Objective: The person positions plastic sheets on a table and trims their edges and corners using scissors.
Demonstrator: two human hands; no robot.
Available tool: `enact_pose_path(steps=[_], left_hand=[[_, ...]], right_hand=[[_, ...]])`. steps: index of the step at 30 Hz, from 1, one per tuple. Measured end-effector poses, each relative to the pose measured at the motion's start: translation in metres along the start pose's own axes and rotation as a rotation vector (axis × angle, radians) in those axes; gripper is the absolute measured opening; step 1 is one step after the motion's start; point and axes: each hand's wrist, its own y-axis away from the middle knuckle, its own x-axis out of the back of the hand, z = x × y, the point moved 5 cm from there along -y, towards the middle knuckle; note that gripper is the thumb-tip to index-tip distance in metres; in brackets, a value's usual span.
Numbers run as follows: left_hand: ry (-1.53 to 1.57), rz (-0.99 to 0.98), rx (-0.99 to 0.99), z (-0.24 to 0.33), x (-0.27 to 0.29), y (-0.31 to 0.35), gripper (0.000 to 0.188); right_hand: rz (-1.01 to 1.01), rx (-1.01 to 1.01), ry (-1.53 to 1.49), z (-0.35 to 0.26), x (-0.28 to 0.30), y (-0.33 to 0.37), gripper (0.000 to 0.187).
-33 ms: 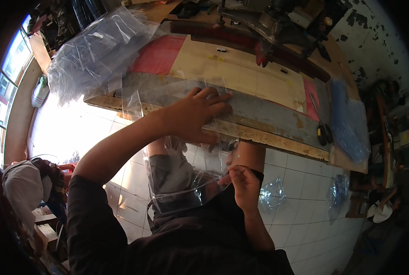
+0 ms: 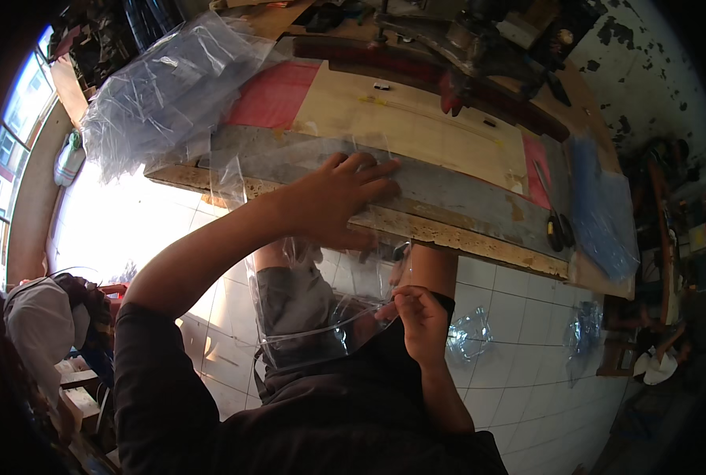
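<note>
A clear plastic sheet point(image 2: 290, 317) hangs from the table's front edge down over my lap, its upper part lying on the grey tabletop. My left hand point(image 2: 351, 194) rests on that upper part at the edge, palm down with the fingers spread. Lower and to the right, my right hand point(image 2: 419, 313) pinches the sheet's side edge between thumb and fingertips, above my thigh. The sheet is see-through, so my legs and the floor tiles show behind it. Its exact outline under my left hand is hard to make out.
A heap of clear plastic point(image 2: 179, 87) covers the table's left end. Scissors point(image 2: 560, 229) and a bluish plastic stack point(image 2: 602, 210) lie at the right. Behind the cream-and-pink work surface point(image 2: 416, 119) stands a dark red press bar point(image 2: 424, 67). Plastic scraps point(image 2: 470, 332) lie on the tiled floor.
</note>
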Motion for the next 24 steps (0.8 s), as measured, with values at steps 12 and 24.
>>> enact_pose_path(steps=[12,24], left_hand=[[0.356,-0.088,-0.224,0.18,0.063,0.063,0.06],[-0.043,0.206,0.165,0.18,0.004,0.083,0.026]], right_hand=[[0.568,0.184,-0.183,-0.021,0.056,-0.022,0.02],[0.598,0.139,-0.223,-0.028,0.052,-0.036,0.026]])
